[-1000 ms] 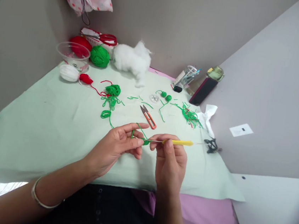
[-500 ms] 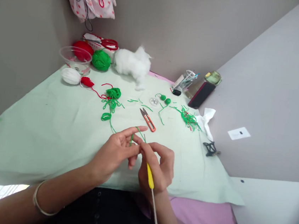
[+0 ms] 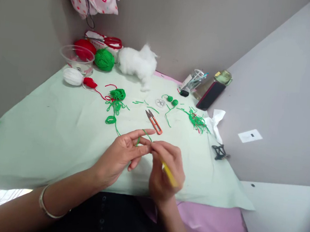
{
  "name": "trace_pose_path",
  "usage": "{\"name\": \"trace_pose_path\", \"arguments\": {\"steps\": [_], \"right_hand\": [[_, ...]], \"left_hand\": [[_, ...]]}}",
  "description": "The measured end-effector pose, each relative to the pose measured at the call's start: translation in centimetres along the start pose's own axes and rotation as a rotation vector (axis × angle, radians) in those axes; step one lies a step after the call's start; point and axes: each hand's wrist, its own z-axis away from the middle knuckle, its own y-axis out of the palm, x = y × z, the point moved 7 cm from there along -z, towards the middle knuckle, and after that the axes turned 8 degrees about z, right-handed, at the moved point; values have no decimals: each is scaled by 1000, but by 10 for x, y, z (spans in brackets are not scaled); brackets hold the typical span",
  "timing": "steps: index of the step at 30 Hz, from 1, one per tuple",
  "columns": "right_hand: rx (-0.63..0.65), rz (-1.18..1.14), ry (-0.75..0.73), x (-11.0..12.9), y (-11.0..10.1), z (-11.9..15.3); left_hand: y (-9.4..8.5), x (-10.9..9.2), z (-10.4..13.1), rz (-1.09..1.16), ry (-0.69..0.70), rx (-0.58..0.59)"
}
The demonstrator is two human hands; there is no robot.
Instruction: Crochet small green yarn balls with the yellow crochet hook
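Green yarn (image 3: 147,135) loops over the raised index finger of my left hand (image 3: 123,152) and runs down to its pinched thumb and fingers. My right hand (image 3: 167,171) grips a crochet hook by its yellow handle (image 3: 170,174), fingertips touching those of my left hand. The hook's tip and any stitches are hidden between the fingers. From my left hand the strand leads back to a loose green coil (image 3: 110,120) and a tangled green bundle (image 3: 117,94). Orange thread snips (image 3: 155,124) lie just beyond my hands.
At the back left stand a clear tub (image 3: 86,69), a green yarn ball (image 3: 104,59) and red scissors (image 3: 113,42), beside white stuffing (image 3: 138,62). Two small green balls (image 3: 175,102), yarn scraps (image 3: 197,121), a phone (image 3: 211,95) and a black clip (image 3: 219,152) lie right.
My right hand has shifted slightly right and turned, swinging the yellow handle to a flatter slant; the metal end that stuck out below is no longer distinct. My left hand has barely moved.
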Motion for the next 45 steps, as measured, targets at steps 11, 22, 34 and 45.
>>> {"name": "trace_pose_path", "arguments": {"steps": [11,22,34,45], "right_hand": [[101,-542,477,-36,8,-1],[123,-709,591,-42,10,-1],[147,-194,197,-9,-11,-8],[11,-183,148,-13,-7,-1]], "left_hand": [[-1,-3,-4,26,-29,30],[-3,-7,0,-73,-24,33],[-7,-12,0,-195,98,21],[-2,-3,-2,87,-129,31]]}}
